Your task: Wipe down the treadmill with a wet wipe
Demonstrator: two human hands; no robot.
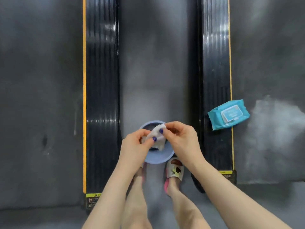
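- One white wet wipe (156, 138), crumpled, is held above the blue bowl (158, 158), which serves as the landmark here.
- Two hands hold it: the left hand (137, 146) pinches the wipe's lower left part between thumb and fingers, and the right hand (179, 138) pinches its upper right corner with thumb and forefinger, the other fingers curled in.
- Two dark blue painted thumbnails show against the wipe.
- One bowl, round and pale blue, sits on the grey treadmill belt (153, 63); what lies inside it is mostly hidden by the wipe and hands.
- Two black ribbed side rails flank the bowl: the left rail (102, 96) to its left and the right rail (214, 63) to its right, each with one yellow stripe on its outer edge.
- One teal wipes pack (228, 114) lies to the bowl's upper right, across the right rail's outer edge and onto the floor, its flap lid shut; its label is too blurred to read.
- Two warning stickers, yellow-green over black, mark the near ends of the rails; their print is probably pictograms and small text, not readable.
- Two feet stand just below the bowl; the right slipper (175, 171) is pale with a cartoon print and pink edge, while the left foot is largely behind the left forearm.
- Grey floor (41, 96) lies outside both rails.
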